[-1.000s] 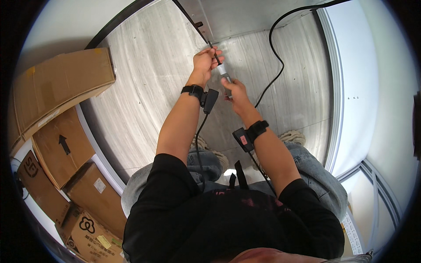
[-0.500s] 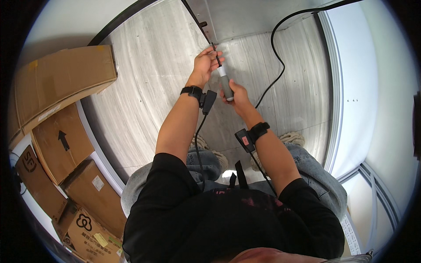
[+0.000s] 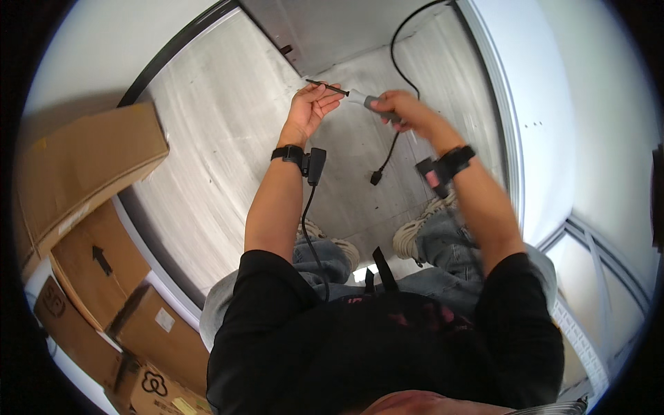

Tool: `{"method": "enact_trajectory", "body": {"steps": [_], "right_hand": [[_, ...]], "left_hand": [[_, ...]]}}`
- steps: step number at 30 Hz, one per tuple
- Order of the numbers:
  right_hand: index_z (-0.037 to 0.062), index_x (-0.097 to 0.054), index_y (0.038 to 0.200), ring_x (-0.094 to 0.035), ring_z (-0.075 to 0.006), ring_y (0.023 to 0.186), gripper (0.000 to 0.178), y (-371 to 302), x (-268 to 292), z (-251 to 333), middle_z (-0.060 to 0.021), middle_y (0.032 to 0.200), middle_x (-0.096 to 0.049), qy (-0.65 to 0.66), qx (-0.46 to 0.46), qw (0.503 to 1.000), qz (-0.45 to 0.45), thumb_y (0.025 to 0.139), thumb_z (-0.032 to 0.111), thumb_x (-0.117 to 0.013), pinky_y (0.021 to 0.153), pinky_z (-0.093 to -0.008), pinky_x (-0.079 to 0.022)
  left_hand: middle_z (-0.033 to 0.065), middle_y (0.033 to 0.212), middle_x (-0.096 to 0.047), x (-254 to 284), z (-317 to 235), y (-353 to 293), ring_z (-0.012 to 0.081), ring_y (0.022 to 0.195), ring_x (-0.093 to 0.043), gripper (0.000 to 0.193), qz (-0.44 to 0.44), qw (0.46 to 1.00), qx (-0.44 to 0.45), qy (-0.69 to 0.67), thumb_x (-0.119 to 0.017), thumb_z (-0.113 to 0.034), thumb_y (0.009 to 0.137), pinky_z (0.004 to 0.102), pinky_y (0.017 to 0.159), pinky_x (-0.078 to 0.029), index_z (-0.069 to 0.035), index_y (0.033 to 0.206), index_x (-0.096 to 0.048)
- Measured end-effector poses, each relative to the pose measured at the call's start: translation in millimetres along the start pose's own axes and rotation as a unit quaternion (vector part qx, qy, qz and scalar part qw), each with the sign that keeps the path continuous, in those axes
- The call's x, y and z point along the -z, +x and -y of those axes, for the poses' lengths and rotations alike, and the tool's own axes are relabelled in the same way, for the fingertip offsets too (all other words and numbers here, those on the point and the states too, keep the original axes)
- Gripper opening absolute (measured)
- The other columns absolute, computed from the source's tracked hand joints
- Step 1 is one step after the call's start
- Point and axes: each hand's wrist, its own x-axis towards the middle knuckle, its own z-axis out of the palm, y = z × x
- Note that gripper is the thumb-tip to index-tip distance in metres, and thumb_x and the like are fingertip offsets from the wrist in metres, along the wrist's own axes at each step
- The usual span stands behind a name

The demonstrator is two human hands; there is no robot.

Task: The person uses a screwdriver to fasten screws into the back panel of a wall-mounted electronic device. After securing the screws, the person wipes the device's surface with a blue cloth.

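Head-worn left fisheye — faces down past chest (image 3: 346, 339) to floor (image 3: 221, 159), near

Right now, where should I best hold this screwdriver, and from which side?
Probably by its grey handle, coming from the right, as your right hand does: it's the thick end and lies rightmost, while the thin black shaft runs left across your left hand.

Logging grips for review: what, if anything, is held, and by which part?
A screwdriver: the right hand holds its grey handle. The left hand is at the dark shaft; whether it grips cannot be told.
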Motion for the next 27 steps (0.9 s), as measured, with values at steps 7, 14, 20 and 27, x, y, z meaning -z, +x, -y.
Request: {"method": "enact_trajectory", "body": {"steps": [7,14,20,27], "right_hand": [[0.0071,-0.062,0.079,-0.035,-0.0053,0.042,0.024,-123,96,79,0.0012,0.057,-0.049,-0.276,-0.015,0.957,-0.086,0.083,0.031,-0.062,0.035,-0.0199,-0.022],[0.005,-0.063,0.081,-0.037,-0.0057,0.039,0.028,-240,203,45,0.0003,0.054,-0.049,-0.245,0.039,0.952,-0.18,0.08,0.033,-0.062,0.036,-0.0193,-0.025],[0.0029,-0.062,0.099,-0.048,-0.0058,0.045,0.034,-268,309,-99,-0.0028,0.064,-0.061,0.014,0.083,0.972,-0.219,0.087,0.034,-0.063,0.041,-0.0184,-0.036],[0.0066,-0.059,0.099,-0.054,-0.0091,0.061,0.027,-210,328,-273,-0.003,0.077,-0.062,0.354,0.161,0.873,-0.295,0.092,0.033,-0.057,0.057,-0.0218,-0.043]], "left_hand": [[0.0183,0.098,-0.067,-99,23,2,0.0336,0.093,-0.067,0.013,0.205,0.977,0.053,0.02,-0.058,-0.005,0.089,0.0371,0.078,-0.057,-0.002,0.102,-0.058],[0.0142,0.099,-0.066,-259,63,16,0.0274,0.091,-0.067,0.013,0.265,0.96,0.047,0.074,-0.058,-0.01,0.091,0.0335,0.074,-0.057,-0.005,0.103,-0.056],[0.0079,0.099,-0.067,-368,136,47,0.0165,0.085,-0.065,0.019,0.263,0.915,0.073,0.297,-0.063,-0.018,0.09,0.028,0.069,-0.052,-0.005,0.103,-0.06],[0.0037,0.087,-0.066,-386,235,123,0.0125,0.077,-0.06,0.022,0.249,0.75,-0.053,0.61,-0.067,-0.014,0.084,0.0272,0.067,-0.048,-0.005,0.104,-0.064]]}}
